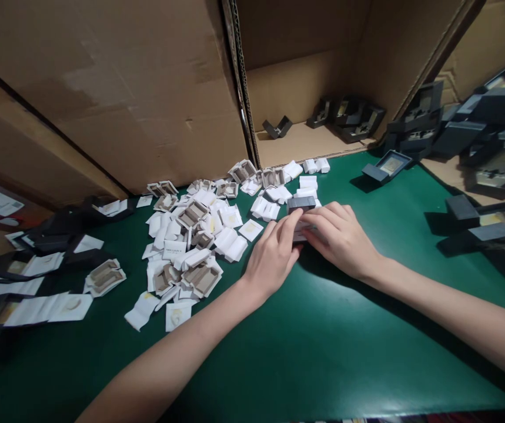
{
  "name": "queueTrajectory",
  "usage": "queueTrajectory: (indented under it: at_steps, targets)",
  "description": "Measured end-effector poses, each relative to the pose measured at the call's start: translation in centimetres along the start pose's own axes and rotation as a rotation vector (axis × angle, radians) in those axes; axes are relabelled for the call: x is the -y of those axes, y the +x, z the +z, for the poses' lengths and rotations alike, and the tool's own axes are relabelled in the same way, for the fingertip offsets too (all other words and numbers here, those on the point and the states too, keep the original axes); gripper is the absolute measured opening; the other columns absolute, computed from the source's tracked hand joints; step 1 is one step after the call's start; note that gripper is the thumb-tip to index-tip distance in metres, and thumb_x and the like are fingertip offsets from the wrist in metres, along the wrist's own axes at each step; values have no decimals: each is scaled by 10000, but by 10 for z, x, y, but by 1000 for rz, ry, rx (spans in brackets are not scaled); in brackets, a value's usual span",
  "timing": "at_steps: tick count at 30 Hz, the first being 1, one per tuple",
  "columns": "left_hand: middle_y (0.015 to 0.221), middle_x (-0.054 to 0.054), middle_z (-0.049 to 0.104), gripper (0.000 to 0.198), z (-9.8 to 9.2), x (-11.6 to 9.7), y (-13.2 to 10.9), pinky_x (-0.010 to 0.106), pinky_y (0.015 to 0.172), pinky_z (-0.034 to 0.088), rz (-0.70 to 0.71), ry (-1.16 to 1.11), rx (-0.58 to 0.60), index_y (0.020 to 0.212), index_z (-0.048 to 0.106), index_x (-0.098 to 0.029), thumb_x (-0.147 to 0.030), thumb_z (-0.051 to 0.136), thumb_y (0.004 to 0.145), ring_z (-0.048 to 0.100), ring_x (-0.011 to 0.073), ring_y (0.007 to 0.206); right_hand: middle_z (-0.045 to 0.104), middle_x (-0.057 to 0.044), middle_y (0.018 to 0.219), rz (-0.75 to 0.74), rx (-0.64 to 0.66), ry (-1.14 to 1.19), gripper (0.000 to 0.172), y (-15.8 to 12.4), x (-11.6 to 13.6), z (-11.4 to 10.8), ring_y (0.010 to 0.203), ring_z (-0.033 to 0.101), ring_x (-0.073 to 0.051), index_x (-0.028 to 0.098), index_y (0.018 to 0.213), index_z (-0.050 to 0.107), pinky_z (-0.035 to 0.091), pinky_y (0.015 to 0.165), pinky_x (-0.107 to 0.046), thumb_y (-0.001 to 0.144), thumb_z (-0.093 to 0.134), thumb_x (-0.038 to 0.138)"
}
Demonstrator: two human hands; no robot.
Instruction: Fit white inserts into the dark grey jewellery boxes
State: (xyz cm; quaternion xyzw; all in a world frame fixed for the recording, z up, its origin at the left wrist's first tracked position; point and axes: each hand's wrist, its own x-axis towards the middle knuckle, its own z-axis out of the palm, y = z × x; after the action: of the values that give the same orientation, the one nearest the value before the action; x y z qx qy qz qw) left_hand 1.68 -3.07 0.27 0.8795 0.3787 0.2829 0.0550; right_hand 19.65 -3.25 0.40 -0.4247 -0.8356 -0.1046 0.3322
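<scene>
Both hands are closed around a small dark hinged box (301, 203), of the kind used for jewellery, above the green table. My left hand (273, 254) grips its near left side with bent fingers. From the right, my right hand (339, 239) presses its fingertips on the same box. A pale strip shows between the fingers, while most of the box's inside is hidden by them. Just left of my left hand lies a heap of white padded box inserts (231, 244), some turned over to show grey-brown undersides.
Open dark boxes with white linings (36, 305) lie along the left side. More dark boxes (459, 132) are stacked at the right, and one open box (388, 165) sits apart. Cardboard cartons (146, 88) wall the back of the green table (323, 358).
</scene>
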Motion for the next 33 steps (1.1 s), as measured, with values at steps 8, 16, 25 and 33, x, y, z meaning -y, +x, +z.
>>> queueTrajectory:
  at_steps: [8,16,25,33]
  targets:
    - [1293,122,529,654,1,-1,0,380,887,525,0,87,-1,1415,223,-181,-72,510,837,544,259,1124,622,-89,976,1,-19,42,267,-1,1,2,856,503,-216,198,1136,553,355,683,-351,884,489,137]
    - [1354,131,493,623,2,0,1,400,936,512,9,88,17,1413,249,-165,-76,490,845,514,263,1192,601,-84,962,27,-38,115,145,-2,-3,5,864,513,-217,211,961,602,401,696,-363,855,530,141]
    - [1404,160,450,579,1,1,1,444,1020,468,-17,75,57,1395,290,-133,-106,497,854,448,283,1288,657,-68,897,-1,-143,413,154,0,-6,-5,895,633,-218,223,888,558,489,752,-390,800,541,98]
    - [1373,180,435,631,-3,3,1,406,1001,493,13,-47,-20,1385,277,-112,-236,597,856,454,276,1276,621,-56,854,277,-256,819,93,-5,-6,-13,795,619,-190,219,913,571,527,682,-348,836,572,166]
